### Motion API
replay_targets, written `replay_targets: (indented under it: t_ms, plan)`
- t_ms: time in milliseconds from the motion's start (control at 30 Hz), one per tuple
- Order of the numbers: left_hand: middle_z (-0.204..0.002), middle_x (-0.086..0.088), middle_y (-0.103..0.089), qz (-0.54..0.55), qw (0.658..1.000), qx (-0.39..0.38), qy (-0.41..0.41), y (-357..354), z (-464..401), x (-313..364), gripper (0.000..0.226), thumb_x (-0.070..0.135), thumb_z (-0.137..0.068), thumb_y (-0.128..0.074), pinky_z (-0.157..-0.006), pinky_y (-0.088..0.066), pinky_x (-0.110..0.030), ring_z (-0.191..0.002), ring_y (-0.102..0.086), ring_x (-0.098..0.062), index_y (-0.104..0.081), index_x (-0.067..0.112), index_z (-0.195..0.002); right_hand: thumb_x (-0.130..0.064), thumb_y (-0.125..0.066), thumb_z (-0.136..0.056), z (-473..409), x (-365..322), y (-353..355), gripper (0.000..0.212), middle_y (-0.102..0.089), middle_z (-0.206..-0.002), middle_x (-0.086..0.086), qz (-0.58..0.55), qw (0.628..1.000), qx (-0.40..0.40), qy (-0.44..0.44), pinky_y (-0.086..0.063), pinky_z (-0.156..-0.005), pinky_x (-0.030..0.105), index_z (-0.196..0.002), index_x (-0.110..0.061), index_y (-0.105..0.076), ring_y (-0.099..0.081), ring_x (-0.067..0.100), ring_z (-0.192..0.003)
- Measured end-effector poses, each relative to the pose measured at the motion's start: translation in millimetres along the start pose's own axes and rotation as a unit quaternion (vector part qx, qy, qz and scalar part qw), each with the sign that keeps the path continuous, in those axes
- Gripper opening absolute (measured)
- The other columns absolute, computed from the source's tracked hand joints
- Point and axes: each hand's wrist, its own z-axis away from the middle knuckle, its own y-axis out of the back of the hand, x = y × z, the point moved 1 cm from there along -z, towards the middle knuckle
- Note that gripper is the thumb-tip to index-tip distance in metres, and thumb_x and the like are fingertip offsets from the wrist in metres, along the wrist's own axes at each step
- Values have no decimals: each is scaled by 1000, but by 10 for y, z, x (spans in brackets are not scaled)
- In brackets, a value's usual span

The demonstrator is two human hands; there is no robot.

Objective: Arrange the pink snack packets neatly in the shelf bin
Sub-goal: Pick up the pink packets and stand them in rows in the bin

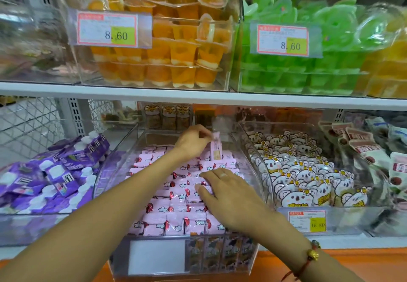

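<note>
A clear plastic shelf bin on the lower shelf holds several pink snack packets lying in rows. My left hand is raised over the back of the bin and pinches one pink packet, held upright on end. Over the middle rows, my right hand lies flat with straight fingers pressing on the packets. A ring shows on one finger, and a red cord bracelet with a gold charm is on that wrist.
A bin of purple pouches stands to the left, a bin of koala packets to the right. Brown-and-white packets fill the far right. The upper shelf carries orange jelly cups and green ones.
</note>
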Motion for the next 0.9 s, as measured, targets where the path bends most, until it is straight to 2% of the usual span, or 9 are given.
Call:
replay_targets:
  t_ms: [133, 233, 333, 433, 500, 600, 733, 800, 900]
  plan:
    - [-117, -13, -63, 223, 968, 89, 68, 132, 121, 129, 26, 23, -97, -50, -79, -52, -31, -101, -61, -27, -60, 4, -111, -44, -30, -100, 30, -26, 52, 45, -47, -135, 2, -28, 999, 28, -10, -33, -98, 29, -136, -20, -42, -38, 18, -126]
    - [-114, -16, -65, 435, 881, 116, 147, 255, 277, 158, 31, 21, -96, -54, -63, -56, -17, -88, -64, -17, -54, -1, -118, -34, -38, -99, 26, -26, 209, 30, -52, -123, 0, -68, 985, 159, -9, -43, -83, 32, -123, -20, -50, -49, 19, -111]
    - [-107, -19, -65, 552, 802, 80, 212, 370, 450, 176, 28, 11, -96, -52, -54, -57, -20, -81, -65, -17, -53, -2, -120, -23, -55, -92, -12, 2, 399, 31, -52, -117, 0, -90, 954, 287, 8, -37, -72, 21, -122, -17, -49, -46, 12, -102]
    - [-80, -16, -67, 589, 759, 6, 276, 424, 623, 203, 18, 9, -95, -51, -50, -57, -26, -73, -66, -22, -58, -1, -108, -22, -70, -83, -34, 57, 473, 44, -51, -112, -7, -124, 950, 286, 13, -40, -71, 21, -121, -22, -47, -47, 6, -96]
    - [-65, -15, -67, 572, 766, -34, 293, 435, 729, 205, 13, 10, -95, -51, -48, -57, -27, -59, -68, -22, -58, 0, -93, -12, -72, -81, -27, 87, 494, 36, -62, -96, -12, -187, 938, 292, 14, -44, -64, 18, -111, -23, -55, -54, -1, -79]
    - [-79, -17, -68, 506, 814, -51, 280, 454, 811, 203, 14, 7, -97, -46, -45, -55, -24, -58, -69, -19, -57, 1, -92, -9, -74, -79, -33, 152, 557, 26, -68, -79, -16, -287, 911, 294, -2, -44, -58, 7, -101, -20, -68, -59, -6, -64]
    - [-66, -15, -69, 468, 833, -64, 287, 425, 819, 224, 13, -1, -96, -45, -39, -51, -19, -43, -64, -14, -58, -3, -94, -17, -81, -70, -9, 139, 559, 62, -62, -114, -17, -369, 914, 161, 54, -53, -72, 15, -125, -30, -55, -62, -1, -92]
    - [-63, -13, -69, 445, 845, -83, 283, 385, 826, 241, 14, -2, -96, -46, -42, -53, -19, -46, -65, -14, -59, -3, -101, -22, -79, -74, 8, 97, 486, 47, -65, -109, -16, -350, 921, 145, 91, -52, -75, 15, -116, -31, -61, -63, 1, -94]
    - [-87, -11, -69, 384, 885, -69, 255, 372, 834, 198, 24, 12, -97, -49, -55, -59, -25, -62, -69, -16, -55, 1, -118, -29, -74, -79, -6, 97, 461, 7, -73, -83, -8, -383, 903, 192, 32, -48, -57, 15, -86, -28, -71, -67, 7, -70]
